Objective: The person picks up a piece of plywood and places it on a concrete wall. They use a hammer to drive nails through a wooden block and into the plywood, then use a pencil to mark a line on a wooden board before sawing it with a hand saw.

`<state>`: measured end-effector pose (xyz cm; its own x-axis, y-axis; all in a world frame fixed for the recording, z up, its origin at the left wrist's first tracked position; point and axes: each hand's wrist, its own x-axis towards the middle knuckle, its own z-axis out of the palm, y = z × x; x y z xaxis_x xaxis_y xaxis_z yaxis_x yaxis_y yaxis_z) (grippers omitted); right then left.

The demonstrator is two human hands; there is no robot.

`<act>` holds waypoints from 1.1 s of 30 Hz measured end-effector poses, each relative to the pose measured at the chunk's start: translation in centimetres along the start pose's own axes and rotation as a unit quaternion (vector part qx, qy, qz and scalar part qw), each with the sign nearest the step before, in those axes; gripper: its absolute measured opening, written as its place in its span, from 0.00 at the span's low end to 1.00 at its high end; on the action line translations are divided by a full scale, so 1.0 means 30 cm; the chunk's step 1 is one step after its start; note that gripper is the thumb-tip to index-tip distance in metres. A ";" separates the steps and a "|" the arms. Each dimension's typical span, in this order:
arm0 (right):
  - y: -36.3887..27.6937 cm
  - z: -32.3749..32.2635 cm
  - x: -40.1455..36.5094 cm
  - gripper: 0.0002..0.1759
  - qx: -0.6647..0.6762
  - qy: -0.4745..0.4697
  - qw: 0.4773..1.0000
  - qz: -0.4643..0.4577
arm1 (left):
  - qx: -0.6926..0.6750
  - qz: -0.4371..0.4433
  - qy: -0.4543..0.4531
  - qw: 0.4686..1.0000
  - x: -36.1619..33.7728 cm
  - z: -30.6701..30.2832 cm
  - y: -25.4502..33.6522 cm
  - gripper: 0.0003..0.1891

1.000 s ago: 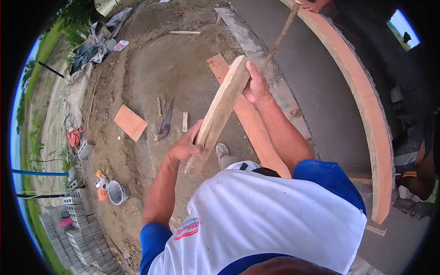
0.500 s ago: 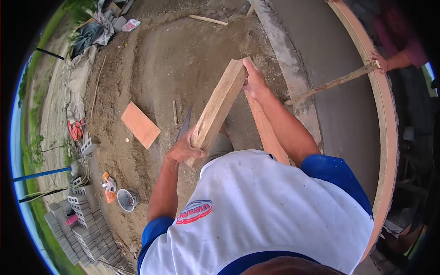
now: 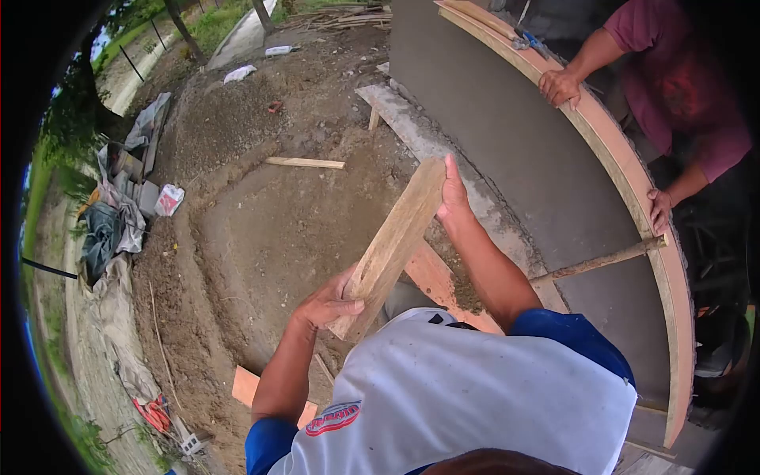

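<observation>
the left hand [image 3: 326, 307] wraps the lower end of a wood block [image 3: 393, 241], thumb pressed on its face, while the right hand [image 3: 453, 191] has the upper right edge, its fingers hidden behind; both are closed firmly on the wood. the block is up in the air, tilted, its upper end pointing away and to the right, apart from the ground [image 3: 261, 229]. that two-handed hold matches half a second ago, but the view has swung, so the plywood piece [image 3: 246, 385], then whole in sight, is now partly covered by the left arm. under the block a plank [image 3: 431, 273] lies near the left edge of the concrete slab [image 3: 554, 182]. a stick [image 3: 598, 263] spans from near that edge to the curved board [image 3: 617, 150] on the slab's right side. there the co-worker's two hands show plainly on the board, one [image 3: 560, 87] farther up it, the other [image 3: 660, 210] at its outer edge by the stick's end; half a second ago only one showed fully. for the work, this suggests the board is being steadied while the block remains separate from it.
</observation>
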<state>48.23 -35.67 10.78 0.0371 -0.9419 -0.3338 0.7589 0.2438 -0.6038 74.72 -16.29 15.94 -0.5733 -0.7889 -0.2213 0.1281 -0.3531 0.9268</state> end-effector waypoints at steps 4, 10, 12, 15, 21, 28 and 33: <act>-0.041 0.250 0.413 0.29 0.082 -0.033 0.995 -0.046 | -0.175 0.010 -0.099 0.980 0.374 -0.401 0.161 0.57; 0.024 0.490 1.071 0.30 0.100 -0.142 0.982 -0.078 | -0.254 -0.023 -0.118 0.960 0.870 -0.872 0.340 0.53; -0.009 0.529 1.270 0.32 -0.010 -0.121 0.986 -0.112 | -0.299 -0.034 -0.122 0.946 0.988 -1.020 0.429 0.48; -0.207 0.503 1.494 0.32 -0.471 0.043 0.792 -0.387 | -0.309 -0.052 -0.154 0.937 1.203 -1.269 0.566 0.42; -0.657 0.617 1.739 0.44 -0.761 0.302 0.270 -0.507 | -0.256 -0.101 -0.236 0.932 1.736 -1.713 0.736 0.38; -0.837 0.586 1.987 0.64 -0.842 0.438 0.159 -0.273 | -0.146 -0.076 -0.325 0.931 2.352 -1.809 0.961 0.36; -0.894 0.578 2.055 0.65 -0.868 0.443 0.072 -0.210 | -0.145 -0.047 -0.324 0.934 2.740 -1.691 0.929 0.36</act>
<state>41.44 -104.30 18.95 -0.3925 -0.7531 0.5280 -0.6819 0.6235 0.3825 72.23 -116.50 8.18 -0.9506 -0.3099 0.0197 0.2120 -0.6012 0.7704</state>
